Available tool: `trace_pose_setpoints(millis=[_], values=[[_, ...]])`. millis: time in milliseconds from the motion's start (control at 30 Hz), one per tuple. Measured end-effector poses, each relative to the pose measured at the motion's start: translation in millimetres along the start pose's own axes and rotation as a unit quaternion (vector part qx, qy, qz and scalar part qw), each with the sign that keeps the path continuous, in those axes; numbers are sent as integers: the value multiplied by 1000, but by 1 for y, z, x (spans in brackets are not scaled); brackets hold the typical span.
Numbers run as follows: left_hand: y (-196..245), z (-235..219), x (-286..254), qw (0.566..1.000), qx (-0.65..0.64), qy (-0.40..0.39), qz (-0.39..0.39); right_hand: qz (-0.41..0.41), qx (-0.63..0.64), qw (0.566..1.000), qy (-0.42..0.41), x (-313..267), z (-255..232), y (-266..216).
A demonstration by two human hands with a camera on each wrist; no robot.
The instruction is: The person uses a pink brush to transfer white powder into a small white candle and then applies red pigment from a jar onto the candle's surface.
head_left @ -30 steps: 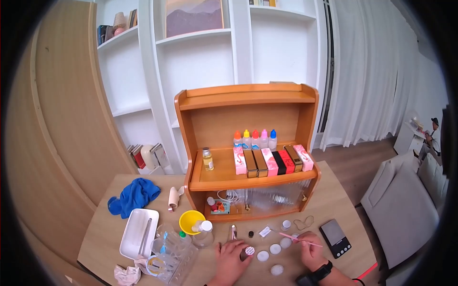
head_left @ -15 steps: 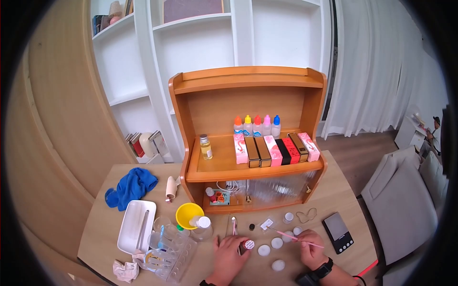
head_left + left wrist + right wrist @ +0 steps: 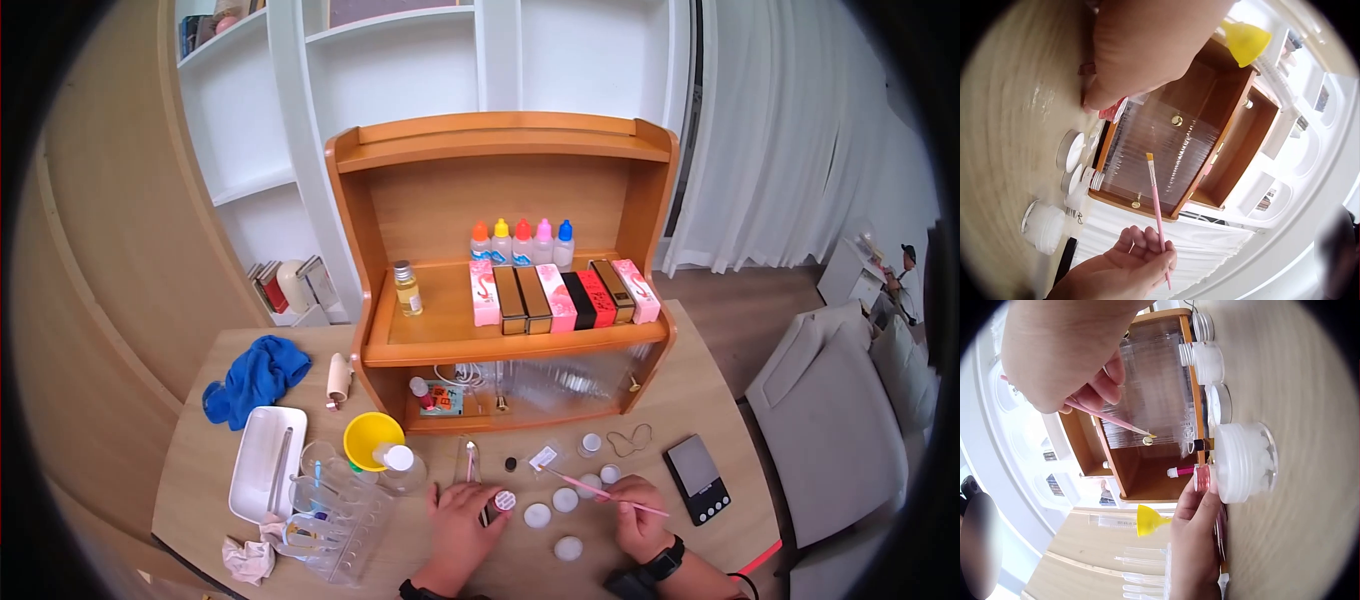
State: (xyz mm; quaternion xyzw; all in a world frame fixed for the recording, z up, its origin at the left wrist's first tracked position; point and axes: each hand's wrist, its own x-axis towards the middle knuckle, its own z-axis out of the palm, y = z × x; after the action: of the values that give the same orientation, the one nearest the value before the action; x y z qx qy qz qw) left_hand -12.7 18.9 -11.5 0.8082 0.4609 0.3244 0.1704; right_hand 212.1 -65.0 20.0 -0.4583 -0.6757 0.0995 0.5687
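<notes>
My right hand holds a slim pink brush between thumb and fingers, above the round white-lidded jars. In the left wrist view the brush's yellow bristles point away from the fingers. My left hand grips a small red container with a pale labelled top, low at the table. Behind that hand lies a pink-handled tool. A small black cap and a little white-labelled packet lie between the hands and the cabinet.
A wooden cabinet with boxes and dropper bottles stands at the back. Leftward are a yellow bowl or funnel, clear bottle, rack of clear tubes, white tray and blue cloth. A black scale lies at the right.
The head view has tilted down and shifted, so the cabinet appears higher and the table items moved left. Both hands keep their holds on the brush and the red container.
</notes>
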Motion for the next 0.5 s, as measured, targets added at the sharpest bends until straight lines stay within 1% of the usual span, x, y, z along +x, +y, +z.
trace_pose_setpoints(millis=[133,267,300,333,367,400,433,467,500], values=[[2,-3,1,999,-33,-5,-18,6,4,1000,3,3,2,-4],[6,-5,1,1000,-23,10,5,0,-45,999,-1,9,2,-9],[8,-6,2,999,-20,19,16,8,-42,999,12,9,3,-9],[10,-7,4,1000,-24,17,11,17,-39,999,26,7,4,-9],[12,-9,5,999,-29,19,14,5,-51,998,28,4,4,-7],[13,-10,3,999,-34,18,11,15,-48,999,17,0,4,-5],[13,-9,4,998,-43,40,28,0,-24,999,35,-1,4,-4],[14,-10,4,998,-46,38,10,-15,-1,999,51,0,3,-2],[15,-11,4,997,-57,43,19,-21,11,998,53,0,4,-2]])
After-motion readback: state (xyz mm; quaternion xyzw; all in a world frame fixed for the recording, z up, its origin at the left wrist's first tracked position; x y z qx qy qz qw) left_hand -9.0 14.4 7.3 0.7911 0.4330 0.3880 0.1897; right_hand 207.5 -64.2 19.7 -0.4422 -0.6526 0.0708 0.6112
